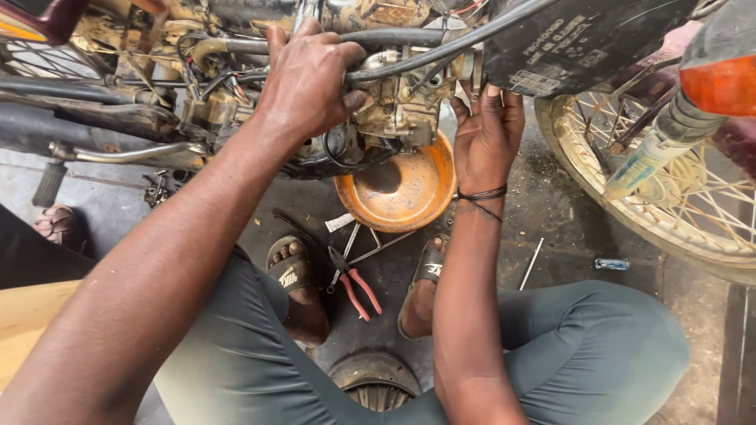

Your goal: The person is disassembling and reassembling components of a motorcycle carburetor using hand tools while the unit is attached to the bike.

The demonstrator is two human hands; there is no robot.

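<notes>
- The motorcycle [118,118] stands across the top of the view, its grimy engine side bared toward the squatting person, so the work sits at arm's reach.
- The spoked wheel [693,197] fills the right edge, with an orange lamp [720,83] above it.
- The orange bowl [402,189] sits on the concrete floor [567,220] directly under the carburetor, seemingly placed to catch drips or small parts.
- The left hand [311,79] is clamped over the black hose [394,38] and the top of the carburetor [398,106], fingers curled tight, steadying it.
- The right hand [488,134] reaches up from below at the carburetor's right side, palm toward the camera, fingers bent in behind the body; I cannot tell whether it pinches anything.
- Red-handled pliers [354,287] lie on the floor between the sandalled feet, just below the bowl, within easy grab.
- A thin metal rod [531,264] and a small blue tool [612,264] rest on the floor nearer the wheel, set apart from the working spot.
</notes>
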